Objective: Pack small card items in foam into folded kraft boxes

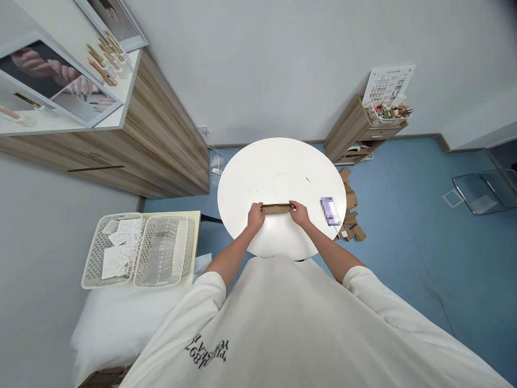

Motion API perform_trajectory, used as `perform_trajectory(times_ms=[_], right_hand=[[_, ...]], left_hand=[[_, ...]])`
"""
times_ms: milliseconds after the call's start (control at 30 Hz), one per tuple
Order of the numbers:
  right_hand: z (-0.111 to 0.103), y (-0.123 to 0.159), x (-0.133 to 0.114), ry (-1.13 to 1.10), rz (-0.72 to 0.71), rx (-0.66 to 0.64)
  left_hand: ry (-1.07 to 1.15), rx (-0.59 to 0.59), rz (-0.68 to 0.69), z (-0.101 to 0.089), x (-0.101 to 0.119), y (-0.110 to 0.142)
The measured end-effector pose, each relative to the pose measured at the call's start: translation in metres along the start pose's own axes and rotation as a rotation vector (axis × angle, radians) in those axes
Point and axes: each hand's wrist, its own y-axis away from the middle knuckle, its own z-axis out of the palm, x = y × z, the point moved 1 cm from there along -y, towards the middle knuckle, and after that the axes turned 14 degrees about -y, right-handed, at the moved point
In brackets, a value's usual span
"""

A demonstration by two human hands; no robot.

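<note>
A small brown cardboard box (277, 209) is held just above or on the round white table (278, 167), near its front half; whether it touches the top I cannot tell. My left hand (256, 215) grips the box's left end, fingers closed around the edge. At the opposite end, my right hand (299, 212) pinches the right edge in the same way. The box's long side faces me, and its inside is hidden. To the right of my right hand lies a purple phone (330, 210), partly blurred, with a white cable at its lower end.
Folded cardboard boxes (352, 200) lie on the blue floor right of the table. At left, one white basket (89, 258) holds papers and another (186, 250) holds clear plastic pieces. A wooden cabinet (169, 124) stands back left, a small shelf unit (347, 129) back right.
</note>
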Motion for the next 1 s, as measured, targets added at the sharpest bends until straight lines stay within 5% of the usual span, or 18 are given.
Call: perform_trajectory(times_ms=[500, 1000], right_hand=[[0.008, -0.005, 0.006, 0.318, -0.087, -0.047], [0.001, 0.008, 0.014, 0.292, -0.225, -0.143]], left_hand=[[-0.166, -0.019, 0.126, -0.01, 0.006, 0.002], [-0.111, -0.058, 0.232, -0.009, -0.01, 0.008]])
